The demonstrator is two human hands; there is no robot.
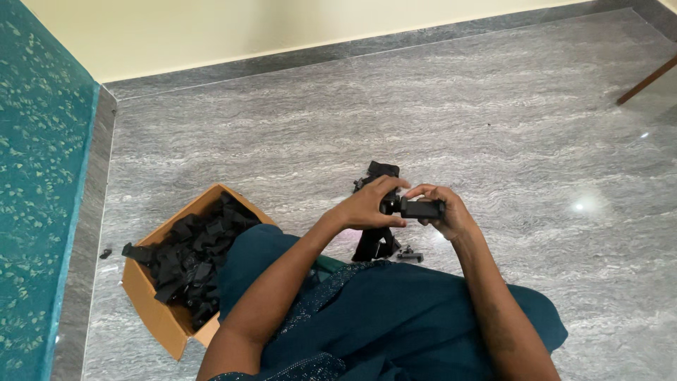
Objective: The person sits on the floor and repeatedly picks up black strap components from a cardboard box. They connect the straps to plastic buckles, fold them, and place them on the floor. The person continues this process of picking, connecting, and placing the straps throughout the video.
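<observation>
I see the black plastic block lying lengthwise left to right, pinched between my left hand and right hand, both clenched on it above the lap. Open grey floor lies ahead; the cardboard box of black parts sits left.

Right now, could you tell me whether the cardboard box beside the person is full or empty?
Nearly full: the open cardboard box holds black parts heaped to its rim.

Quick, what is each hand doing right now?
Left hand: closed on the small black part.
Right hand: closed on the same black part, gripping its other end.
</observation>
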